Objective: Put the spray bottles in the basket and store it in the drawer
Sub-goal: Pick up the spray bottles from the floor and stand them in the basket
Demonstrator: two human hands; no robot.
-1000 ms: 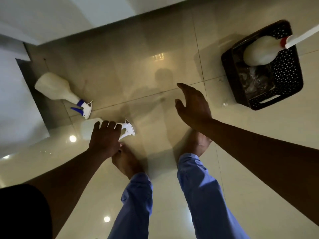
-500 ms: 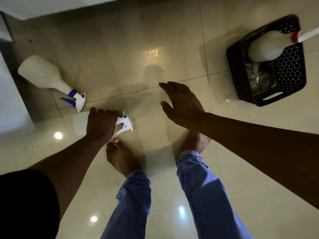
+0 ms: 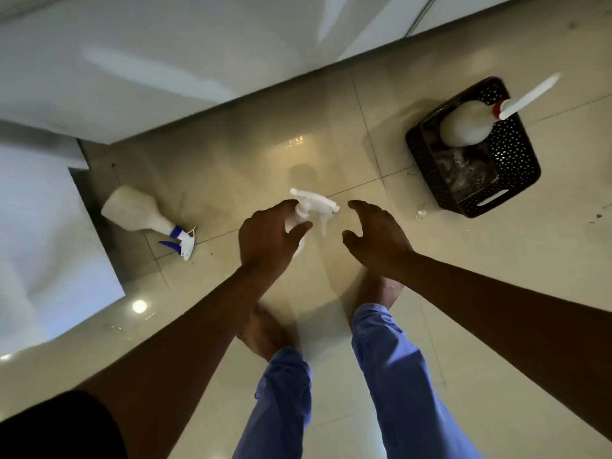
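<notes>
My left hand (image 3: 270,238) grips the white-trigger spray bottle (image 3: 309,210), lifted off the floor (image 3: 496,293). My right hand (image 3: 376,235) is empty, fingers spread, just beside it. The blue-trigger bottle (image 3: 145,215) lies on its side, far left. The black basket (image 3: 516,167), far right, holds the red-capped bottle (image 3: 467,124).

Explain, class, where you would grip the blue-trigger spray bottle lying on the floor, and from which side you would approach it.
Grip the blue-trigger spray bottle at its narrow neck, just behind the blue collar, coming from above. It lies on its side on the floor, so the neck is exposed on top and probably slim enough for one hand to wrap. The wide body looks harder to close around.
</notes>
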